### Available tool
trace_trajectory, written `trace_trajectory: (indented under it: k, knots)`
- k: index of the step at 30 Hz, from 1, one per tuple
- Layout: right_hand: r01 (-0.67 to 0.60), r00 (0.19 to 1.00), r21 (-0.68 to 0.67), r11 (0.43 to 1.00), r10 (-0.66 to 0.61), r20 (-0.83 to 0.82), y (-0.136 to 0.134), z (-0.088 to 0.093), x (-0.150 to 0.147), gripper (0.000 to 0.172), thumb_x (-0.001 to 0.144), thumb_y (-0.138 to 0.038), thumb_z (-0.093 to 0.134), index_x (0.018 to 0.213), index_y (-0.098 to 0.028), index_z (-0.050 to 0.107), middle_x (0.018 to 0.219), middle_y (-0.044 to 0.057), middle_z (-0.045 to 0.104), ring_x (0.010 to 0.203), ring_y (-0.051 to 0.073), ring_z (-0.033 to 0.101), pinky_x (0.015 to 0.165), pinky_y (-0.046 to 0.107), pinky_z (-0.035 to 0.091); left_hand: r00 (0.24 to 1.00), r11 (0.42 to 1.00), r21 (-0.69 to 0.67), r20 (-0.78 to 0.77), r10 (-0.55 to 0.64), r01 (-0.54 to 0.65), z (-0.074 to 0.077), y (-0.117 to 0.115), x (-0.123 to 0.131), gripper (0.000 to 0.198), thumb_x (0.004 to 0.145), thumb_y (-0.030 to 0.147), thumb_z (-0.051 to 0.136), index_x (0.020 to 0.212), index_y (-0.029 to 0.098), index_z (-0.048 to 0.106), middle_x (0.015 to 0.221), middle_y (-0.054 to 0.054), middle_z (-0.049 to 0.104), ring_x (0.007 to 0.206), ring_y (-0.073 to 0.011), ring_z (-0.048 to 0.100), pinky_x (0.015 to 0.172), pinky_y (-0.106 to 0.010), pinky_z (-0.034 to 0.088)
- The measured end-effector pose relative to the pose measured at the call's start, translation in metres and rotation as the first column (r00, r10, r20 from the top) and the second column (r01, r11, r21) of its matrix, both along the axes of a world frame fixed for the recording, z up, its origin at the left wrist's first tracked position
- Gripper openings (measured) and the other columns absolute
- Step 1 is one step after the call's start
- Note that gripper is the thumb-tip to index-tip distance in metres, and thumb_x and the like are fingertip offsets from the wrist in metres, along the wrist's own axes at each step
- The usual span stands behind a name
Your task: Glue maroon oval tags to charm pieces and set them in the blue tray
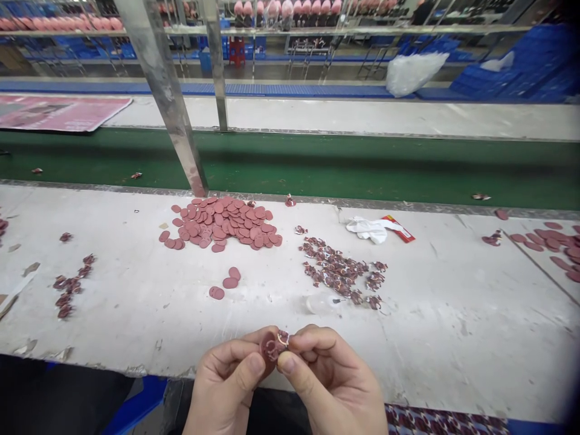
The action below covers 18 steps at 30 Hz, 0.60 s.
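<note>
Left hand: thumb and fingers pinching a dull-red oval disc, lower centre of frame. Right hand: thumb and forefinger gripping a small maroon-and-white figurine up against it. Beyond, on scuffed white worktable: heap of flat red discs left of centre, cluster of maroon figurines right of centre. Green belt, upper frame.

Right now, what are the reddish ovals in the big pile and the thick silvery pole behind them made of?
The reddish ovals look like matte plastic, maybe rubber: thin, evenly coloured, with smooth edges. The silvery pole looks like bare metal, perhaps steel: grey, with shiny patches and smudges.
</note>
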State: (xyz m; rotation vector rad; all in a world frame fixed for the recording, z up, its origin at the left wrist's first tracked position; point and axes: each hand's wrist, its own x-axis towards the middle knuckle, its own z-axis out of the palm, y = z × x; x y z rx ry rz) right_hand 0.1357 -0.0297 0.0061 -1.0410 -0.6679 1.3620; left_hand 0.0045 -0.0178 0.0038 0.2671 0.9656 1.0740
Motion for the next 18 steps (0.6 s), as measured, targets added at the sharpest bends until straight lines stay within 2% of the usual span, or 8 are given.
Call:
trace_trajectory:
  k: [8,18]
  knots:
    - [0.023,1.000,0.005,1.000,-0.023,0.013,-0.0018,0.0022,0.0002,0.011,0.084,-0.023,0.088,0.087,-0.029,0.079,0.081,-0.001,0.079,0.076,0.013,0.076,0.073,0.020,0.063,0.999,1.000,0.018,-0.043,0.020,-0.019,0.0003,-0.0023,-0.0004,0.026,0.060,0.042,0.100,0.064,0.022,0.083,0.097,-0.011,0.086,0.100,-0.0285,0.079,0.093,-0.035,0.063]
    - [0.019,0.999,0.032,0.999,-0.020,0.043,-0.0048,0.0016,0.0019,0.012,0.085,-0.021,0.087,0.088,-0.029,0.079,0.081,-0.002,0.077,0.078,0.011,0.074,0.075,0.018,0.062,0.996,0.998,0.042,-0.063,0.056,-0.053,0.0022,-0.0033,0.0024,0.027,0.059,0.043,0.100,0.063,0.022,0.083,0.097,-0.009,0.086,0.097,-0.0239,0.080,0.089,-0.027,0.062]
